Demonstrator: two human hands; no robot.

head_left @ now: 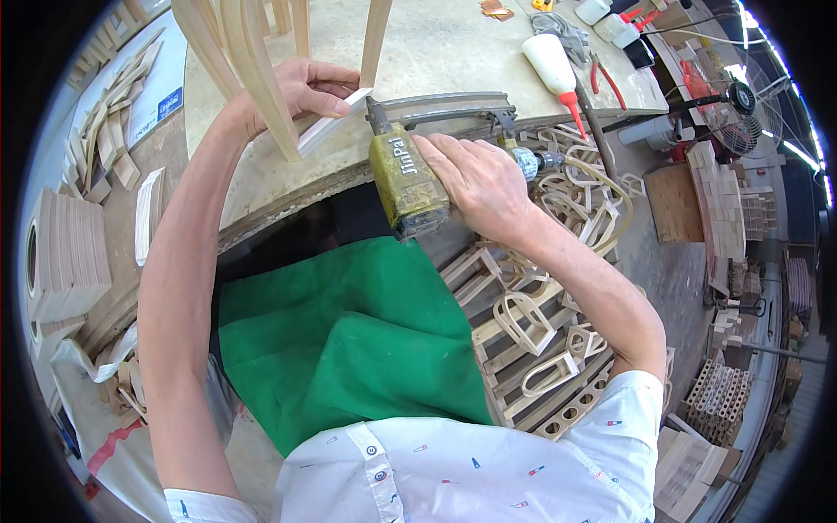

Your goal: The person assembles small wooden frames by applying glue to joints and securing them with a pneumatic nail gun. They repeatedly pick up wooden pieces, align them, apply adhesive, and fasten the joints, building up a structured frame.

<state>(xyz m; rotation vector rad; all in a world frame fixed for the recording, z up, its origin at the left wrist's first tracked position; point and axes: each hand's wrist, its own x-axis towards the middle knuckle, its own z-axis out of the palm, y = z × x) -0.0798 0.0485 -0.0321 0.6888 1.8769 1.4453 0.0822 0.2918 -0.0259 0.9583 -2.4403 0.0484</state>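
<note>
My right hand (471,179) is wrapped around a pneumatic nail gun (405,179) with a worn yellow body and a long dark magazine (453,106). An air hose (615,231) runs from its fitting. The gun's nose is at the right end of a pale wooden crosspiece (327,131), close to a wooden leg (377,44); whether it touches cannot be told. My left hand (305,90) grips the crosspiece between two legs of a wooden frame (253,65), fingers curled over it. The frame stands on the workbench (349,166) near its front edge.
On the bench's right lie a white glue bottle (551,70) with a red nozzle, and red-handled pliers (606,83). Small arched wooden frames (527,322) pile up below at right. Wood strips (109,131) and stacked panels (70,257) are at left. A green apron (349,340) covers my lap.
</note>
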